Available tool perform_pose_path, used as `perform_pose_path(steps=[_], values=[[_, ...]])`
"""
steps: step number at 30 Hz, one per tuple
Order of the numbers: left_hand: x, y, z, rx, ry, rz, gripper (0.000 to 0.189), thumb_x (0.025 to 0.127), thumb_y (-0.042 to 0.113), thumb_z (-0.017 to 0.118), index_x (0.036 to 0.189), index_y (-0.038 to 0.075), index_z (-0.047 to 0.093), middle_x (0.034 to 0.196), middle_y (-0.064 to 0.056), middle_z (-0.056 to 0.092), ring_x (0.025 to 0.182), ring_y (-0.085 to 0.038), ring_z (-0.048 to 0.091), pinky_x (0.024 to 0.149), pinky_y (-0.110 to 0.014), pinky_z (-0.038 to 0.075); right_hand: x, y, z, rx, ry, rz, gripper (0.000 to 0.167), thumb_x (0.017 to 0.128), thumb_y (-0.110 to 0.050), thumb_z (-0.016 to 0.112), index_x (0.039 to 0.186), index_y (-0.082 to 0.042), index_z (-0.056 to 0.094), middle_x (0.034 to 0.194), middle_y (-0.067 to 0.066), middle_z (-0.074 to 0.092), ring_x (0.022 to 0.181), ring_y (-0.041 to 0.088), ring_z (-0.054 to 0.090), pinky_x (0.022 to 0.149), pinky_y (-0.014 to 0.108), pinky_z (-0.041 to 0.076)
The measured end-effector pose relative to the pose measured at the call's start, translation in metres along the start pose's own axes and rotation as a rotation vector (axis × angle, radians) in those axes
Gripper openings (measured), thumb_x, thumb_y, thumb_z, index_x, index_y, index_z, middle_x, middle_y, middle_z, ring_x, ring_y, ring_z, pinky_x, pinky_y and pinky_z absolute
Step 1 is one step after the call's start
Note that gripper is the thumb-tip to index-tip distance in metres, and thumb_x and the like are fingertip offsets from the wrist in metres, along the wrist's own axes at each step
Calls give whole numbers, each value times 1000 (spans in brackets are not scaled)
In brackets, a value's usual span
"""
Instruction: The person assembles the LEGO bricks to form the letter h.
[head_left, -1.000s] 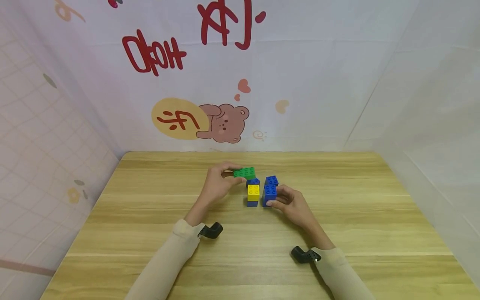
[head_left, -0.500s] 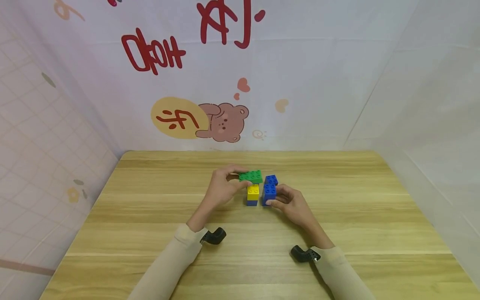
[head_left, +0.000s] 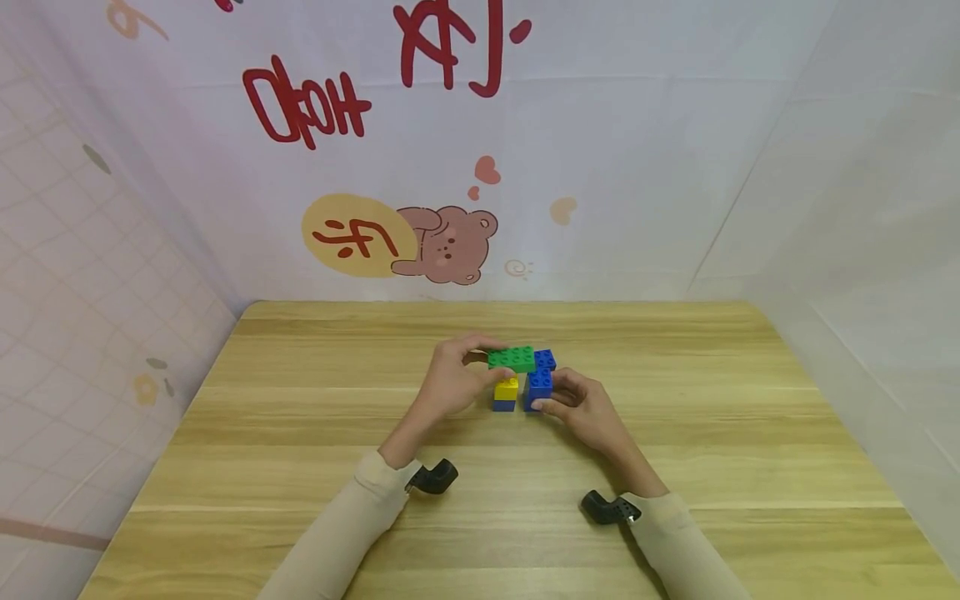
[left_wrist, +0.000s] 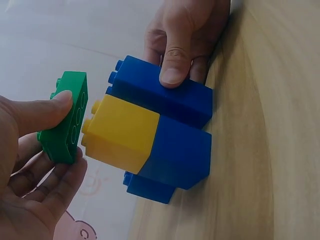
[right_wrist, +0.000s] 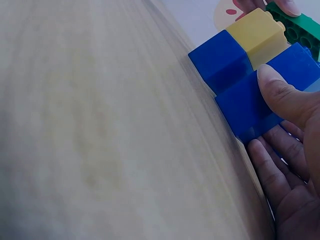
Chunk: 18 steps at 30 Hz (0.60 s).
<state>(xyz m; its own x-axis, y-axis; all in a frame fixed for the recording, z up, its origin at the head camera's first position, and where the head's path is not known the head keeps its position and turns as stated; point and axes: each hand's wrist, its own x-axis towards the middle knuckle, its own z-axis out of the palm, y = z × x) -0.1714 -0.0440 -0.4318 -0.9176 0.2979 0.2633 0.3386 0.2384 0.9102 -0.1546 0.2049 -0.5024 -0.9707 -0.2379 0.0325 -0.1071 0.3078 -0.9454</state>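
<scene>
My left hand pinches a green toy building brick between thumb and fingers, studs up. In the left wrist view its hollow underside faces the studs of a yellow brick, with a gap between them. That yellow brick sits on a blue brick standing on the table. Close beside this stack is a tall blue block, gripped by my right hand with the thumb on its near side. The right wrist view shows the tall blue block standing at the table surface.
Behind the tall block is another blue brick, and part of a low blue brick shows behind the yellow stack. The wooden table ends at a white printed cloth at the back.
My left hand has carried the green brick rightward and slightly nearer, from left of the bricks to above the yellow stack. My right hand stays in place on the tall blue block.
</scene>
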Motion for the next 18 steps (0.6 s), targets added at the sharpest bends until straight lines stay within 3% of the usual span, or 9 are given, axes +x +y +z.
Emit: perform_pose_path(steps=[18], values=[[-6, 3, 9, 30, -41, 40, 34, 82, 7, 87, 114, 8, 76, 114, -3, 73, 103, -20, 69, 94, -42, 62, -1, -3, -1, 29, -24, -7, 39, 87, -20, 83, 121, -9, 67, 123, 13, 71, 119, 30, 70, 99, 26, 58]])
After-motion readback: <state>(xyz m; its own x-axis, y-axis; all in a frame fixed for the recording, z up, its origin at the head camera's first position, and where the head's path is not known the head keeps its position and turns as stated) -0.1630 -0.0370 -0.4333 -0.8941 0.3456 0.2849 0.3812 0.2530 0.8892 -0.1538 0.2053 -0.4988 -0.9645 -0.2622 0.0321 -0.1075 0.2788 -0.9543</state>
